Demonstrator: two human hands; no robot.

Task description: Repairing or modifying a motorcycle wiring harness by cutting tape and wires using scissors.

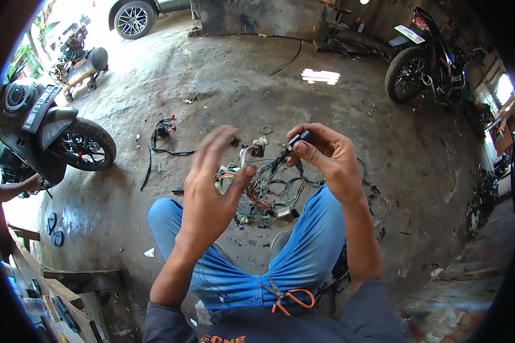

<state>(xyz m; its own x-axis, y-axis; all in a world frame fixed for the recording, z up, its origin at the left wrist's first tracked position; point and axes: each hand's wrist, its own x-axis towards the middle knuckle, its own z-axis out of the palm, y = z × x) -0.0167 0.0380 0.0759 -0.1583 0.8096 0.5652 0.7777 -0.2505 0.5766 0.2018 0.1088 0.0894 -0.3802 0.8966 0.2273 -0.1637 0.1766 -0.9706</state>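
Note:
My right hand (336, 163) pinches a small black plug connector (301, 138) between thumb and fingers, raised above the floor. A black-wrapped cable (279, 162) runs down from near it toward a tangled wiring harness (280, 186) of green, black and other wires. To the left, my left hand (203, 188) is raised with its thumb and fingers apart, holding nothing; it covers part of the harness. A pale connector (260, 143) stands among the wires between my hands. Orange-handled scissors (280, 294) lie on my lap.
A black cable with red-tipped parts (165, 128) lies on the floor ahead left. Motorcycles stand at left (46, 128) and far right (426, 66). An air compressor (83, 68) is at the far left. A wooden bench (57, 286) is near my left side; sandals (56, 237) lie beyond it.

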